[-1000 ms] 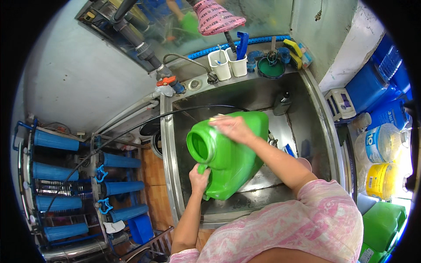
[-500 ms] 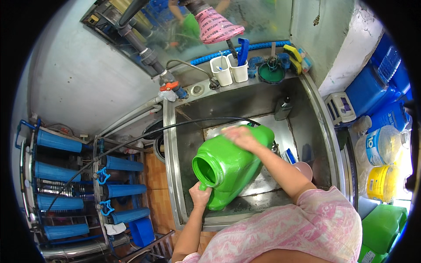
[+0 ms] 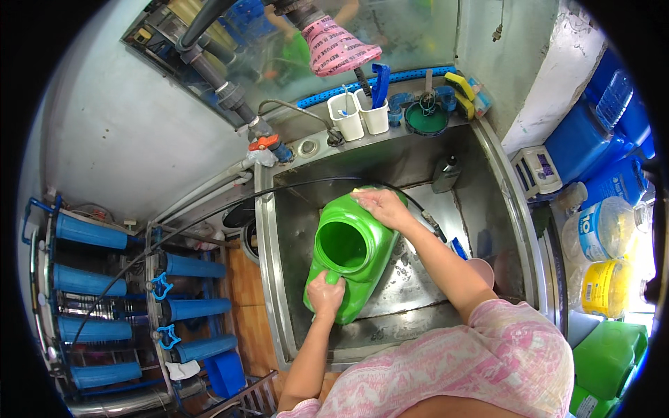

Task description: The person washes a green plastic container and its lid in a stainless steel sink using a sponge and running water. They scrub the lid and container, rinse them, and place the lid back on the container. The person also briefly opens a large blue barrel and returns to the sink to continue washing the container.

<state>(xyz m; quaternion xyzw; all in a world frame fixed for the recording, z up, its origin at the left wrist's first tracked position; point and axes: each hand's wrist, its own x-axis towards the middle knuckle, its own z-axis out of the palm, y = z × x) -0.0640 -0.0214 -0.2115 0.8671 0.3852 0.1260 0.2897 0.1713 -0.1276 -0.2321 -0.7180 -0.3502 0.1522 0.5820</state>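
Observation:
A large green plastic jug (image 3: 373,258) is tilted over the sink, its wide round mouth turned up toward me. My left hand (image 3: 325,292) is wrapped round the jug's handle, just below the mouth. On the jug's far upper side lies my right hand (image 3: 382,209), its fingers bent over the surface. A sliver of a yellow pad (image 3: 358,190) shows at those fingertips; the rest of it is covered by the hand. Behind the jug, a black hose (image 3: 293,183) crosses the sink and ends in a nozzle (image 3: 432,224).
The steel sink (image 3: 279,306) surrounds the jug. A dark bottle (image 3: 447,174) stands in its far right corner; a pink bowl (image 3: 481,272) is partly behind my right arm. White cups (image 3: 346,118) and yellow sponges (image 3: 458,87) line the back ledge. A pink-wrapped fixture (image 3: 339,47) hangs above.
The jug has turned and tipped so its mouth faces up more toward me. My right hand has slid along its upper side, and my left hand has risen slightly with the handle.

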